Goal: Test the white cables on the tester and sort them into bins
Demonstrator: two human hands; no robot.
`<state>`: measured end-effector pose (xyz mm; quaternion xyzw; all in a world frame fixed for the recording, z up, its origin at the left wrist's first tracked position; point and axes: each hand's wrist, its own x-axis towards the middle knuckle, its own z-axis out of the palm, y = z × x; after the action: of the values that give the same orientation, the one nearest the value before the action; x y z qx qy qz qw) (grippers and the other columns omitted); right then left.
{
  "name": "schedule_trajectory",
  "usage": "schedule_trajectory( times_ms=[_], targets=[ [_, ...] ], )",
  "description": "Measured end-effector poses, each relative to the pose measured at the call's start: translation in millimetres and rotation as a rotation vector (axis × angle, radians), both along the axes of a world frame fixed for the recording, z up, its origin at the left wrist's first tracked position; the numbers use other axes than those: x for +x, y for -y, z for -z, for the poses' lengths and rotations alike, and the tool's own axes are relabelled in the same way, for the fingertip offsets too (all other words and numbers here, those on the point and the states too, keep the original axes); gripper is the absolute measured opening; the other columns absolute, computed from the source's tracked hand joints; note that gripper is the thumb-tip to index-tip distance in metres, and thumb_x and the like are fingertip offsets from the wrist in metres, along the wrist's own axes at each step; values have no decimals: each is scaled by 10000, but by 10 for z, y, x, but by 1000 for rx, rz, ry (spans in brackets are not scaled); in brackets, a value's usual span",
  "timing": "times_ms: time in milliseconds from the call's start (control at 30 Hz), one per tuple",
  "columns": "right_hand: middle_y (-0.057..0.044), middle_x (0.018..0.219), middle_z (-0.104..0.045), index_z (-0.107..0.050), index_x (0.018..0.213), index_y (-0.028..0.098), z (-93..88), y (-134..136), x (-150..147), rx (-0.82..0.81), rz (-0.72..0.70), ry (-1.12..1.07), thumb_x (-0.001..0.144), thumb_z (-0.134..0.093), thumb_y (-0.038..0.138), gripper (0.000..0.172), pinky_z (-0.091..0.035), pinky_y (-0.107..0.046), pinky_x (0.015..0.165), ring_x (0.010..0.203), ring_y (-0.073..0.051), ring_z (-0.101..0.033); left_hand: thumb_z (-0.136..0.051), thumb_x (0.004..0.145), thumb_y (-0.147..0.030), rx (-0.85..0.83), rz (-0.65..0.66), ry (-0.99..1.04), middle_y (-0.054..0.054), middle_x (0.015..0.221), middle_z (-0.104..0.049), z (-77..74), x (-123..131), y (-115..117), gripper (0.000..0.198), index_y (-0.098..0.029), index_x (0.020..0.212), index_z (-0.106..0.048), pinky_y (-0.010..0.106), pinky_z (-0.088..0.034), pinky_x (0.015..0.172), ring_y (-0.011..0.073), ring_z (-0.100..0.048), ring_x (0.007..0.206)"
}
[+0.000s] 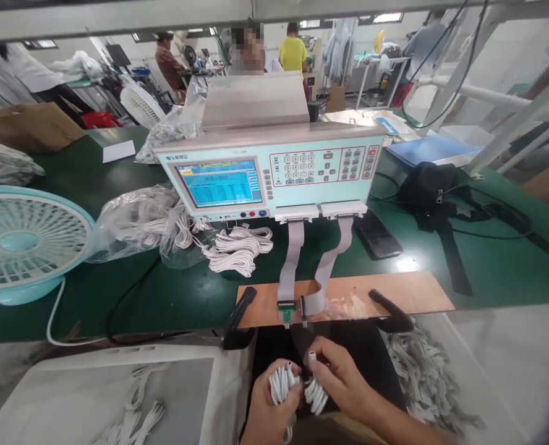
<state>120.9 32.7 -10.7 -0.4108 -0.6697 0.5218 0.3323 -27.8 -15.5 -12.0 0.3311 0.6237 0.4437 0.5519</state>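
My left hand (274, 402) is closed around a coiled white cable (281, 383), with a small plug end sticking up. Beside it, my right hand (337, 377) pinches the plug of a white cable (315, 395), whose coils hang below the fingers. Whether both bundles belong to one cable I cannot tell. Both hands are over my lap, just before the table edge. Beyond them, a green connector board (287, 314) and a second connector (304, 309) sit on a copper-coloured plate (348, 296). Grey ribbon cables (293, 259) link them to a tester (265, 167) with a lit screen.
Black clamps (240, 318) hold the plate at the table edge. White cable bundles (240, 247) lie before the tester. Bins with cables flank me, left (163, 349) and right (483, 346). A fan (24, 241), a phone (379, 235) and a black bag (427, 185) are on the table.
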Motion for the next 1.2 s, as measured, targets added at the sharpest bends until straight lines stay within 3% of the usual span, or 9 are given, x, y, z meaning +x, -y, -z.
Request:
schedule_trajectory(
  times_ms=[100, 167, 267, 400, 600, 733, 900, 1200],
  targets=[
    [16, 675, -490, -510, 784, 168, 68, -17, -66, -69, -4, 3, 870, -444, 285, 159, -368, -219, 572, 608, -105, -433, -668, 634, -295, 31, -32, -68, 7, 625, -605, -2, -38, -52, 182, -156, 745, -630, 205, -450, 518, 128, -538, 549],
    [11, 715, -521, -529, 937, 175, 105, 8, -97, -89, 7, 17, 864, -460, 272, 140, -394, -214, 580, 625, -109, -464, -659, 651, -303, 48, -79, -141, 26, 711, -645, 10, -82, -81, 236, -163, 841, -655, 218, -480, 596, 153, -585, 638],
    [-21, 861, -581, -421, 1231, 209, 154, 49, -113, -13, 8, 82, 867, -461, 238, 367, -450, -232, 664, 735, -132, -540, -640, 683, -318, 48, -84, -215, 28, 763, -653, 58, -158, -97, 390, -176, 1046, -639, 228, -496, 651, 154, -602, 670],
    [-41, 943, -596, -258, 1379, 240, 215, 21, -111, 153, -41, 133, 874, -442, 186, 539, -468, -282, 801, 838, -154, -563, -624, 690, -261, 97, -23, -295, 40, 863, -669, 139, -229, -91, 502, -211, 1188, -582, 244, -503, 748, 163, -622, 746],
    [-97, 1103, -586, -177, 1423, 207, 268, -89, -133, 275, -112, 189, 876, -436, 179, 606, -453, -344, 906, 1015, -210, -540, -580, 721, -178, 301, 172, -469, 80, 1040, -676, 228, -324, -120, 557, -218, 1273, -512, 252, -516, 787, 194, -646, 843],
    [-107, 1109, -590, -174, 1425, 201, 258, -121, -149, 331, -147, 205, 879, -404, 166, 594, -470, -369, 881, 1009, -224, -546, -568, 734, -125, 451, 312, -624, 89, 1196, -614, 278, -389, -135, 667, -229, 1364, -373, 246, -517, 826, 199, -637, 952],
    [-99, 998, -620, -187, 1422, 190, 235, -139, -165, 345, -174, 209, 876, -378, 140, 581, -487, -397, 823, 898, -217, -567, -552, 718, -95, 534, 350, -734, 64, 1235, -592, 288, -394, -150, 750, -254, 1402, -288, 252, -518, 858, 199, -617, 1019],
    [-90, 979, -609, -239, 1400, 204, 245, -115, -153, 338, -155, 185, 875, -381, 134, 549, -482, -365, 775, 858, -205, -553, -548, 720, -115, 533, 355, -760, 90, 1200, -610, 323, -371, -79, 696, -224, 1374, -340, 294, -527, 843, 223, -621, 999]
  ],
)
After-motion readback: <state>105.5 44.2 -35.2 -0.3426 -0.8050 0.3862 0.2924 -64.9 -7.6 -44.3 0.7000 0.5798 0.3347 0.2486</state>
